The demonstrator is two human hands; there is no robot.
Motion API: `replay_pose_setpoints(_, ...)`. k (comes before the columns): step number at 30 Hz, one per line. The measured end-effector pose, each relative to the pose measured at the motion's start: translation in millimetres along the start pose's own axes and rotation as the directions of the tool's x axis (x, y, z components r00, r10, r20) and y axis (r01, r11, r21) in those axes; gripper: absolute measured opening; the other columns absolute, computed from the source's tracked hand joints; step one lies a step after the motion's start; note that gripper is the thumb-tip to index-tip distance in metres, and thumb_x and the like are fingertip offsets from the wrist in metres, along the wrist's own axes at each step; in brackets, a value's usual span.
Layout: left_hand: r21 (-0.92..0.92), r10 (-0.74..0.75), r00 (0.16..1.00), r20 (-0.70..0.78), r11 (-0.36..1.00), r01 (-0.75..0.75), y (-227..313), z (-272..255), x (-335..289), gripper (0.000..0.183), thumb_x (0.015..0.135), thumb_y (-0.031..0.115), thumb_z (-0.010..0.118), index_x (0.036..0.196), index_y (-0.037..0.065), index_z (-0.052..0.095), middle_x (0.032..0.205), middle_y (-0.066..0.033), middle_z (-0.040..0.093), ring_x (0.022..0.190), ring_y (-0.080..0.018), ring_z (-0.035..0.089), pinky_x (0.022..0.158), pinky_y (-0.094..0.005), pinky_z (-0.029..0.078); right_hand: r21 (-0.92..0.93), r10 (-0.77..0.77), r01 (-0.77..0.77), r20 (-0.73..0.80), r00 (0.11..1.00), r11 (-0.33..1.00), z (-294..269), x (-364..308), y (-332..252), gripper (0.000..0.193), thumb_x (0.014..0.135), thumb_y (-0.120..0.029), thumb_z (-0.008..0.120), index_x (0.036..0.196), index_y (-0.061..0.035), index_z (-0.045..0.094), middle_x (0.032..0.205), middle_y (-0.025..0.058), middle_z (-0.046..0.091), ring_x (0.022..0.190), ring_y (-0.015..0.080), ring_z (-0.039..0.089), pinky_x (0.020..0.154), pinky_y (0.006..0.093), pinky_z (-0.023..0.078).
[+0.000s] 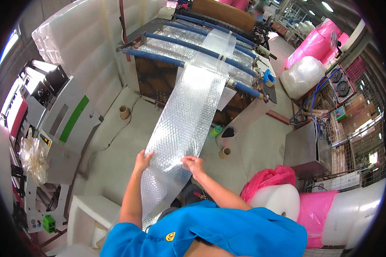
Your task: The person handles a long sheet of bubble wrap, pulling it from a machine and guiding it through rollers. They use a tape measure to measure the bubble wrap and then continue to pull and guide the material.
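A long strip of clear bubble wrap runs down from the blue rollers of a machine toward my body. Its lower end hangs in front of my blue shirt, slightly rumpled. My left hand grips the strip's left edge, thumb over the top and the other fingers mostly hidden. On the right side, my right hand is closed, its thumb and fingertips pinching the film near the right edge. Between the hands the strip lies fairly flat and shiny.
Cardboard cores and a green bottle stand on the floor around the strip. A white machine is at left. Pink film and white rolls lie close by my right elbow. A cable crosses the floor.
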State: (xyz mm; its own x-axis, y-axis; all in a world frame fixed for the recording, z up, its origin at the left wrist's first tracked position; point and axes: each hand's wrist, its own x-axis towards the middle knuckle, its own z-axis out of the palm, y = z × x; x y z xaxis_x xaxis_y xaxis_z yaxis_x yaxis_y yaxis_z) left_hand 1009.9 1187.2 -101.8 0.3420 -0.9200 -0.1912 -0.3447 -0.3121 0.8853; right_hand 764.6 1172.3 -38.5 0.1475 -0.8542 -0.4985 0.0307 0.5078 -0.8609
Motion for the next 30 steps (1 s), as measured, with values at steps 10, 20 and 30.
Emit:
replay_pose_setpoints(10,0.033,-0.054,0.998,0.026,0.998,0.053,50,41,27,0.042,0.076,0.041,0.051,0.084,-0.001,0.055,0.062,-0.0135,0.055,0.053,-0.0217,0.055,0.056,-0.0337,0.043,-0.023,-0.065,0.063,-0.078,0.995,0.998,-47,75,15,0.013,0.072,-0.013,0.062,0.081,-0.0033,0.061,0.075,0.0022,0.061,0.065,0.0091,0.056,0.057,0.0237,0.046)
replay_pose_setpoints(20,-0.052,-0.072,0.997,0.037,0.996,0.074,108,73,128,0.048,0.072,0.042,0.058,0.090,-0.003,0.056,0.072,-0.0132,0.059,0.061,-0.0204,0.056,0.061,-0.0335,0.043,0.021,-0.123,0.125,-0.074,0.990,0.992,-69,146,-73,0.015,0.072,-0.014,0.062,0.083,-0.0046,0.060,0.075,0.0005,0.060,0.067,0.0088,0.055,0.056,0.0231,0.045)
replay_pose_setpoints(30,0.132,-0.169,0.904,0.393,0.983,0.126,103,70,143,0.076,0.049,0.053,0.072,0.094,-0.005,0.056,0.087,-0.0172,0.059,0.085,-0.0244,0.056,0.076,-0.0322,0.043,0.146,-0.146,0.137,0.056,0.988,0.980,-82,139,-72,0.023,0.073,-0.015,0.062,0.091,-0.0016,0.056,0.082,0.0047,0.057,0.076,0.0140,0.054,0.065,0.0313,0.049)
